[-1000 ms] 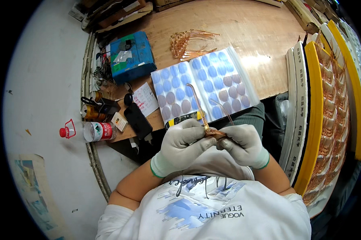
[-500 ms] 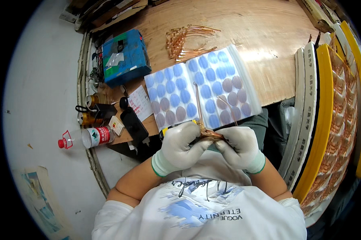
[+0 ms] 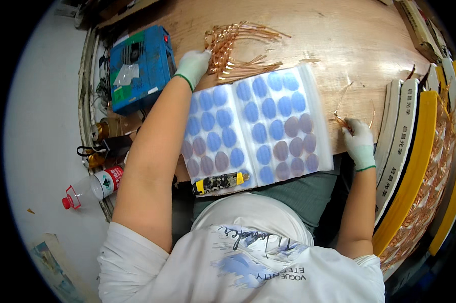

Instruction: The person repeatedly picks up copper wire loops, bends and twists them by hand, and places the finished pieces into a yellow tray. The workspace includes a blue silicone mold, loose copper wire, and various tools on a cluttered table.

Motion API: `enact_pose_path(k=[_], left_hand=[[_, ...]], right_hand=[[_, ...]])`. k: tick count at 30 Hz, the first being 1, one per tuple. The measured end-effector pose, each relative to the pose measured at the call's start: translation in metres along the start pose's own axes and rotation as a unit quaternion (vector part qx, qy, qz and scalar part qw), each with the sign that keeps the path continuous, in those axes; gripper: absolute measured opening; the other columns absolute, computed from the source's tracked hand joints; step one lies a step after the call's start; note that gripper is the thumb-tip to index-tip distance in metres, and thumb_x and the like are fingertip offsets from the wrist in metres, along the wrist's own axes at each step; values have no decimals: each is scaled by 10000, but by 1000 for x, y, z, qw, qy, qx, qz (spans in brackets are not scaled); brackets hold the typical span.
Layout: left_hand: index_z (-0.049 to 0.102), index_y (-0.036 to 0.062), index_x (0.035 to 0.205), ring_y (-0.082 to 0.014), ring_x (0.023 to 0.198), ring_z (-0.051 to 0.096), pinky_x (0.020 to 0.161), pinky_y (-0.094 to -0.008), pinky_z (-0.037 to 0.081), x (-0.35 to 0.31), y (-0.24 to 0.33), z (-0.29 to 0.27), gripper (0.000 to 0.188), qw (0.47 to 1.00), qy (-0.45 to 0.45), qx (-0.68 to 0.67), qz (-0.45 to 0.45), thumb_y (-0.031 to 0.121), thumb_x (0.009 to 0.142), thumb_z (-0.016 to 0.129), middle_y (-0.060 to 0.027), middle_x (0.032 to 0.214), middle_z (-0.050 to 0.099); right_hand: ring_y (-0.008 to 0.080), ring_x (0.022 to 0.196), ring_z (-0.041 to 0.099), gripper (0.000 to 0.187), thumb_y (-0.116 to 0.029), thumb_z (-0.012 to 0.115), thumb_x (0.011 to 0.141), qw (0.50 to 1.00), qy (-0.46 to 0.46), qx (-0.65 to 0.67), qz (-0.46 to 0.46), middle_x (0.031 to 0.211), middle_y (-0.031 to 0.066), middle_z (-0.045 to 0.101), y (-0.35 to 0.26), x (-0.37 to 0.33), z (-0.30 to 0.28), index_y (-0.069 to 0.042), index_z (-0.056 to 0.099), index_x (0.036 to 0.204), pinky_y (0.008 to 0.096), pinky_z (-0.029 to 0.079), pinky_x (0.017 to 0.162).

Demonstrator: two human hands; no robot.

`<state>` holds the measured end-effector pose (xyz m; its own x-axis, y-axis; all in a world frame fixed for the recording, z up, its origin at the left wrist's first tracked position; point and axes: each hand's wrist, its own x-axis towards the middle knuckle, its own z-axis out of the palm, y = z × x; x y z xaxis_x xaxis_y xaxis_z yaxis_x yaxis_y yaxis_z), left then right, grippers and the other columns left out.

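Observation:
At the far side of the table my left hand [image 3: 193, 65], in a white glove with a green-edged cuff, reaches to a pile of copper-coloured eyeglass frames [image 3: 228, 48]. Its fingers are pinched together on the near-left end of one frame in the pile. My right hand [image 3: 358, 135], gloved too, is at the right side of the table, closed on a single copper eyeglass frame [image 3: 342, 121]; its thin temples stick up and apart. Between my arms lies an open booklet [image 3: 240, 118] of clear sleeves with rows of blue and purplish round discs. A black-and-yellow utility knife [image 3: 220, 183] rests on its near edge.
A blue box-shaped machine [image 3: 142, 68] stands at the left, with cables and a black adapter [image 3: 118, 144] below it. A red-capped plastic bottle [image 3: 94, 188] lies beyond the table's left edge. White and yellow trays [image 3: 412, 177] stacked with copper frames stand close on the right.
Both hands have parted from in front of my chest. The left moved forward to the pile; the right carried the eyeglass frame to the right, uncovering the knife. The view has shifted.

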<state>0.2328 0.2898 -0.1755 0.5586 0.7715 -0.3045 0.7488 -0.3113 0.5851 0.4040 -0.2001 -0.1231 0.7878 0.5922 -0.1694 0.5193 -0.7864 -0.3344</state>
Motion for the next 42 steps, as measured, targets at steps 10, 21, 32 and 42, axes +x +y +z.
enact_pose_path(k=[10,21,32,42], left_hand=[[571,-67,1132,-169,755,689,587,-259,524,-100,72,-64,345,890,134,-428,76,63,858,736,-114,970,681],[465,-40,1315,-200,1001,661,894,-350,558,-355,-12,-93,271,928,15,-249,278,53,1062,443,-127,1102,632],[576,-46,1226,-268,691,719,653,-365,570,-420,5,-66,265,924,-90,-218,300,130,1033,529,-163,780,688],[603,-33,1129,-107,647,654,623,-258,529,-435,2,-84,230,912,-146,-262,280,169,1058,520,-69,771,704]], right_hand=[[316,953,647,209,-196,638,841,904,-80,138,-396,962,113,655,-272,-56,72,-70,679,1003,461,528,849],[319,1087,607,351,-145,636,832,924,-69,164,-339,1110,129,639,-305,-91,85,-126,677,1180,444,479,955],[264,839,723,395,14,739,850,828,66,469,-299,988,157,685,-251,-208,-3,-30,636,1229,364,567,730],[158,854,681,169,-108,644,993,760,-253,562,-205,969,117,715,-237,-188,-12,33,722,1047,323,564,758]])
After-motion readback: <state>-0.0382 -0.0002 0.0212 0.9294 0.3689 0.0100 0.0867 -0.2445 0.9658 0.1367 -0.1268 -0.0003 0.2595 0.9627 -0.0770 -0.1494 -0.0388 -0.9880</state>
